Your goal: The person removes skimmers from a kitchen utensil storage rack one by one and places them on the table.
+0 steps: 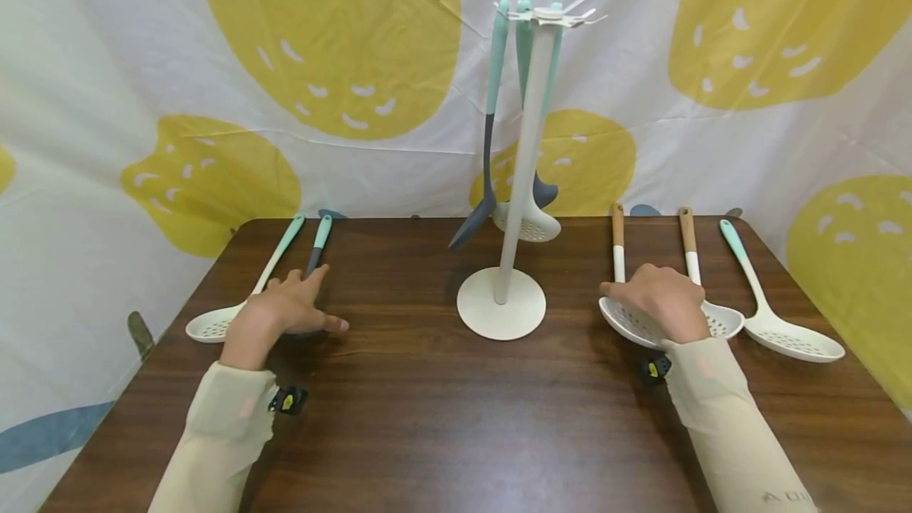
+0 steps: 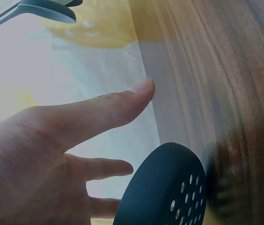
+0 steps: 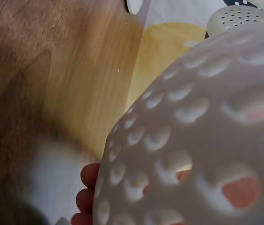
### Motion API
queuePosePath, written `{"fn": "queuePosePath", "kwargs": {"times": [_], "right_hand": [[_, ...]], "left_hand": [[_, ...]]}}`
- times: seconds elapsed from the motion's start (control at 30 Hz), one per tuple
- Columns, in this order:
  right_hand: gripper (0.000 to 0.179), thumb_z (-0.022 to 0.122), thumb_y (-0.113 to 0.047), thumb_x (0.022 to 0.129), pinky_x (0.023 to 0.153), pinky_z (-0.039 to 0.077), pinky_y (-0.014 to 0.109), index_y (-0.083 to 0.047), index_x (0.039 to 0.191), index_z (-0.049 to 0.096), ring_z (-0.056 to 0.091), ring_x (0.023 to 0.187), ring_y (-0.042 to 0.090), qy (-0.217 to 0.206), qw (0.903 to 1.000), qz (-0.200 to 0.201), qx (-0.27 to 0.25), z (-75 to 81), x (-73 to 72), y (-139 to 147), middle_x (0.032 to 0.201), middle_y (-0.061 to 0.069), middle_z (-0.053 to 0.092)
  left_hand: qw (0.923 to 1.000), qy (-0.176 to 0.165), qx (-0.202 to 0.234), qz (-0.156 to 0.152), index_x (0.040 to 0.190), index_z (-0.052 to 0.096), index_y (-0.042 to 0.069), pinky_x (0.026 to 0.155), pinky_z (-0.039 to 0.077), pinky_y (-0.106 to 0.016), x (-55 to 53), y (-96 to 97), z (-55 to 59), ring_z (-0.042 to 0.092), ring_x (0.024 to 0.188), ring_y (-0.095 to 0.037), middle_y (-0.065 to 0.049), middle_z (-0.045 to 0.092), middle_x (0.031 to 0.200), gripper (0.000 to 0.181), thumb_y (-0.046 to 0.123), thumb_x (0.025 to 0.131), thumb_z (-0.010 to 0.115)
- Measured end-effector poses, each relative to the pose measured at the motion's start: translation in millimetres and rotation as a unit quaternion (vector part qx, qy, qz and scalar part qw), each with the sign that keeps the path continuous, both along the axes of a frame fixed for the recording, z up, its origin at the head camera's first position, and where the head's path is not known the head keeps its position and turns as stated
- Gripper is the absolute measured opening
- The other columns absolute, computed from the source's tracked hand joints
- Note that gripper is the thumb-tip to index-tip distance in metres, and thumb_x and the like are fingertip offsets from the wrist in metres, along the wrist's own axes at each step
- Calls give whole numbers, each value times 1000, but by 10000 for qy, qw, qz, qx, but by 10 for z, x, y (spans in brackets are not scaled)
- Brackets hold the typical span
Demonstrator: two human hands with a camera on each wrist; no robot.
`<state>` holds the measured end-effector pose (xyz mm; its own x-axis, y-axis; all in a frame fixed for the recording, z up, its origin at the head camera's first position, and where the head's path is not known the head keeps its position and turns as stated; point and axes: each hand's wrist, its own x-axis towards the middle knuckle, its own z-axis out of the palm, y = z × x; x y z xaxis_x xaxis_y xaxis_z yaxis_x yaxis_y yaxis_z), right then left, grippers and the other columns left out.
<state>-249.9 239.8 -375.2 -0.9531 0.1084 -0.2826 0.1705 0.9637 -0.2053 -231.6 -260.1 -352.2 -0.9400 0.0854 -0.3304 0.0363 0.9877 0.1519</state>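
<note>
My left hand (image 1: 288, 307) hovers over a dark skimmer (image 2: 169, 187) with a mint handle, fingers and thumb spread. Its fingers partly pass behind the perforated head in the left wrist view; whether they touch it I cannot tell. Left of that hand lies a white skimmer (image 1: 214, 325) with a mint handle. On the right, my right hand (image 1: 663, 299) holds a white skimmer (image 3: 207, 122) near its head, the wood-ended handle pointing away. Fingertips (image 3: 89, 176) show past its rim; the thumb is hidden. Beside it lie another wood-handled white skimmer (image 1: 725, 321) and a mint-handled one (image 1: 794, 341).
A white utensil stand (image 1: 523, 157) rises from a round base at the middle of the brown table (image 1: 456, 418). A dark turner (image 1: 473, 220), a white skimmer (image 1: 534, 226) and another dark utensil (image 1: 545, 192) hang from it. A lemon-patterned cloth (image 1: 370, 172) hangs behind.
</note>
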Motion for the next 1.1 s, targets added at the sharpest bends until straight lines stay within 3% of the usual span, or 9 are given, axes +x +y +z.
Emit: {"fn": "queuePosePath", "kwargs": {"times": [0.5, 0.7, 0.87, 1.1], "right_hand": [[75, 48, -60, 95, 91, 45, 71, 9, 120, 66, 63, 111, 49, -102, 9999, -1, 103, -72, -55, -29, 132, 38, 61], [75, 53, -55, 96, 94, 45, 68, 10, 132, 58, 61, 117, 51, -360, 9993, 36, 40, -97, -69, -16, 138, 38, 56], [73, 58, -50, 95, 92, 46, 68, 10, 136, 54, 59, 118, 55, -305, 9994, 128, -34, -99, -69, 2, 138, 39, 55], [62, 64, -44, 94, 88, 47, 67, 8, 126, 61, 63, 111, 50, -166, 9991, 305, -227, -47, -65, 40, 129, 35, 63]], "left_hand": [[10000, 14, 23, 23, 164, 17, 3, 103, 36, -79, -34, 16, -47, 29, 140, -68, -43, 23, 158, 111, 60, 88, 73], [10000, -23, 13, -7, 164, 17, 2, 103, 37, -78, -15, 42, -27, 29, 140, -68, -44, 23, 158, 108, 58, 90, 72], [10000, -22, 6, -7, 164, 17, 2, 104, 36, -78, -10, 59, -19, 28, 140, -68, -44, 23, 158, 106, 57, 91, 72], [10000, -69, 38, 1, 165, 16, 3, 104, 36, -79, -9, 70, -33, 27, 141, -69, -43, 23, 159, 105, 55, 92, 71]]}}
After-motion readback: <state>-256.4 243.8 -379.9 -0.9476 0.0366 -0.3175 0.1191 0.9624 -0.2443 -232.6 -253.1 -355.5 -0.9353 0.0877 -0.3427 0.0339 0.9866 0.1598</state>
